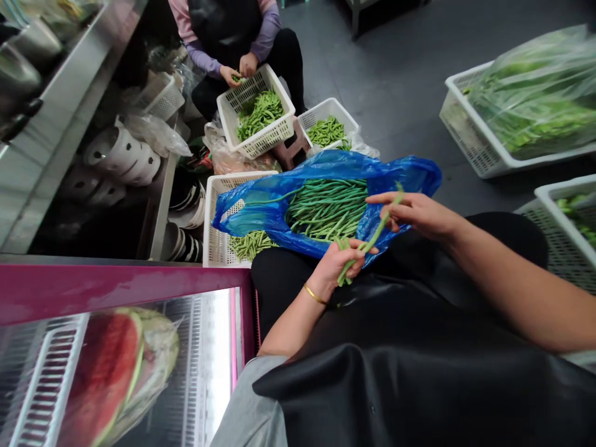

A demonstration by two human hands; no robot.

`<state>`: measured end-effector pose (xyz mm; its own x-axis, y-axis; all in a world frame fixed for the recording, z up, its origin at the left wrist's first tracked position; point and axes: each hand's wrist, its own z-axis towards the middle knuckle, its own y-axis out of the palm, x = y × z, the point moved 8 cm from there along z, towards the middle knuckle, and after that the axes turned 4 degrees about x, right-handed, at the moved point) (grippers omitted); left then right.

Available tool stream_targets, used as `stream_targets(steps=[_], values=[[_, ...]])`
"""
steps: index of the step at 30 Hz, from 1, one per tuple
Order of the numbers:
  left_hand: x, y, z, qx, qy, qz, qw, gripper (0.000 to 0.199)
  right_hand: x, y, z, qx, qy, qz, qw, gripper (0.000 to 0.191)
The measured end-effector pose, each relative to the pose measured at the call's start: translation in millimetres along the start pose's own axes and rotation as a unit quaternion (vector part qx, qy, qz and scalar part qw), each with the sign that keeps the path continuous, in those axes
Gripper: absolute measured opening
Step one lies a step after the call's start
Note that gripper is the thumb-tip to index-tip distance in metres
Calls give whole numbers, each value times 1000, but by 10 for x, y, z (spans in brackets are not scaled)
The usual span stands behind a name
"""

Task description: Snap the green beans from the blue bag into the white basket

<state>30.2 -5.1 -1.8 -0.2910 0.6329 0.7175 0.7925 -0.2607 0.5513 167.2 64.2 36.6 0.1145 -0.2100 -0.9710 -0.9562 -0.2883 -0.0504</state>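
Observation:
My left hand [331,268], with a gold bangle at its wrist, is closed around several short green bean pieces [343,273] and the lower end of a long green bean [380,227]. My right hand [414,212] pinches that bean near its upper tip between thumb and fingers, the index finger stretched to the left. Both hands are over the near right side of an open blue plastic bag [321,166]. Inside the bag lies a heap of whole long beans [328,210]. Left of it, partly under the bag, a white basket [213,217] holds short bean pieces [251,244].
Across from me a person handles beans over a white basket [225,115] of pieces. Another basket [335,107] of beans stands beside it. On the right are baskets of bagged greens [535,118]. A glass-topped cooler with cut watermelon [107,366] and steel shelving [69,105] flank my left.

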Motion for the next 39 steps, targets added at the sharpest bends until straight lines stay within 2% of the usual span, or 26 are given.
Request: stream_targets(steps=[2, 4, 7, 9, 11, 13, 15, 17, 19, 21, 25, 27, 31, 33, 34, 36, 37, 38, 39], values=[[-38, 16, 7, 5, -8, 4, 1000, 31, -128, 17, 65, 36, -29, 16, 999, 24], [10, -7, 13, 42, 25, -27, 998, 37, -144, 109, 58, 60, -43, 25, 997, 23], [205, -42, -23, 86, 105, -97, 986, 45, 98, 345, -53, 76, -1, 141, 987, 31], [418, -88, -85, 110, 175, -129, 970, 46, 303, 488, -132, 84, 44, 235, 967, 36], [629, -173, -154, 148, 239, -124, 951, 45, 416, 594, -167, 67, 77, 249, 963, 38], [714, -223, -152, 173, 243, -55, 953, 42, 417, 684, -158, 6, 88, 170, 982, 37], [614, -213, -62, 162, 175, 44, 970, 39, 359, 731, -132, -57, 64, 33, 996, 32], [401, -192, 23, 129, 89, 106, 982, 40, 263, 658, -89, -46, -5, -117, 992, 28], [230, -192, 52, 110, 42, 130, 984, 43, 165, 513, -65, 19, -84, -255, 963, 28], [163, -206, 41, 108, 37, 154, 981, 45, 126, 451, -79, 26, -151, -355, 922, 29], [125, -158, -14, 61, 30, 216, 974, 44, 195, 514, -178, -120, -239, -442, 856, 32], [97, -117, -43, 27, 13, 251, 968, 42, 227, 483, -206, -160, -225, -446, 852, 32], [77, -47, -83, -16, 10, 342, 940, 36, 296, 584, -327, -291, -153, -360, 873, 33], [50, 1, -76, -36, 10, 350, 936, 35, 303, 669, -382, -319, -116, -283, 897, 35], [47, 14, -59, -34, 15, 330, 943, 35, 306, 677, -372, -296, -85, -229, 923, 36], [77, -8, -1, 3, 45, 248, 968, 38, 325, 602, -310, -190, -10, -75, 979, 36], [98, -43, 30, 30, 65, 198, 978, 40, 345, 532, -284, -127, 21, 10, 992, 36], [114, -90, 57, 56, 81, 152, 984, 41, 367, 467, -269, -79, 42, 80, 993, 37], [119, -146, 78, 77, 91, 111, 987, 42, 381, 430, -257, -64, 56, 120, 989, 38]])
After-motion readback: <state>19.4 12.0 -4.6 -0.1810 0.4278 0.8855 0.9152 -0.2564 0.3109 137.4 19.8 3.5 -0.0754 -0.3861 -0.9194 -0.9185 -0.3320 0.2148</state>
